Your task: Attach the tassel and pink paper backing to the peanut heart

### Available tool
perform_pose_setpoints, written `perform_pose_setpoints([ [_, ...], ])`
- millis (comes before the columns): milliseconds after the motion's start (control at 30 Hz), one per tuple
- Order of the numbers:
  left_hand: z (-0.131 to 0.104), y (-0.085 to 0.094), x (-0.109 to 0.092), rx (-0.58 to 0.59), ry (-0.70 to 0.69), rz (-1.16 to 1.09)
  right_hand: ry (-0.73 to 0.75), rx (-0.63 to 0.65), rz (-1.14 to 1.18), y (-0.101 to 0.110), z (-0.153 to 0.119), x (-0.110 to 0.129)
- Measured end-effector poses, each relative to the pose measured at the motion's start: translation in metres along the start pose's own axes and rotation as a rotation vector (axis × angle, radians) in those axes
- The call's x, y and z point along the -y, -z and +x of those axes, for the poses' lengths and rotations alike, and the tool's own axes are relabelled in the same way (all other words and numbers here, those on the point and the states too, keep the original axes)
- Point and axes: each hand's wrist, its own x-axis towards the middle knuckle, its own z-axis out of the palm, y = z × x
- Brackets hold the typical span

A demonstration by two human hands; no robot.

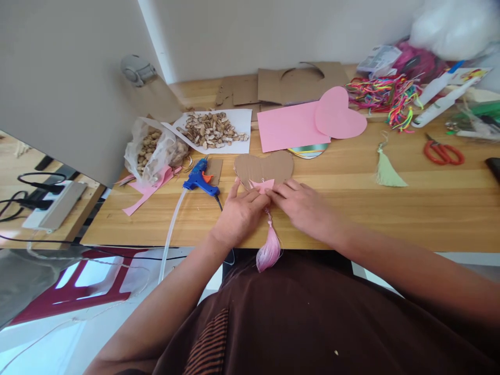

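Note:
A brown cardboard heart lies at the table's front middle, its pointed end partly hidden under my hands. On it is a small pink paper piece. My left hand presses the paper's lower left with bent fingers, its thumb at the heart's left edge. From the right, the fingertips of my right hand pinch and press the same piece. A pink tassel hangs over the table edge from a cord between my hands; where the cord is fixed is hidden.
Left of the heart lies a blue glue gun. Behind are shell pieces on white paper, a pink sheet and a pink paper heart. On the right are a pale green tassel and red-handled scissors.

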Motion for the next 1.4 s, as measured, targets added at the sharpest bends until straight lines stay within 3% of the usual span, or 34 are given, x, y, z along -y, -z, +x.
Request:
perform_pose_setpoints([
  [167, -0.002, -0.001, 0.004, -0.013, -0.015, -0.095, 0.032, 0.007, 0.058, 0.0, -0.003, -0.009],
  [400, 0.0, 0.001, 0.002, -0.03, -0.027, -0.098, -0.054, 0.007, 0.065, 0.002, 0.014, -0.002],
  [1067, 0.003, 0.003, 0.003, -0.015, 0.004, -0.113, -0.006, 0.048, 0.038, 0.004, 0.002, 0.001],
  [1400, 0.007, 0.008, 0.002, 0.003, 0.047, -0.119, -0.12, 0.018, 0.108, 0.0, 0.032, -0.011],
])
